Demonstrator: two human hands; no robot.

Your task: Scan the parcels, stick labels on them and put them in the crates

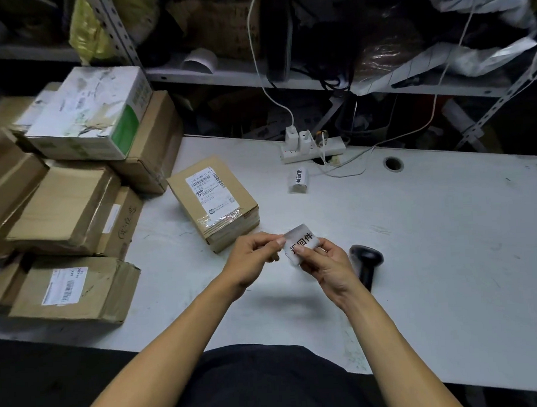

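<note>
Cluttered metal shelving (pixel 212 76) stood behind a pale grey tabletop (pixel 416 227). Above its middle, both hands held one white label (pixel 301 243) printed with large black characters; it was slightly blurred, so its edges were unclear. The left hand (pixel 251 256) pinched the label's left edge between thumb and forefinger. The right hand (pixel 323 262) gripped its lower right part, thumb across the face. Just beyond the hands lay a small brown parcel (pixel 215 205), flat on the tabletop, bearing a white shipping label with barcodes and clear tape. A black scanner (pixel 366 262) lay just right of the right hand. A label roll (pixel 298 180) sat farther back, near a power strip (pixel 312 149). Stacked cardboard boxes (pixel 67 193) occupied the left side.
</note>
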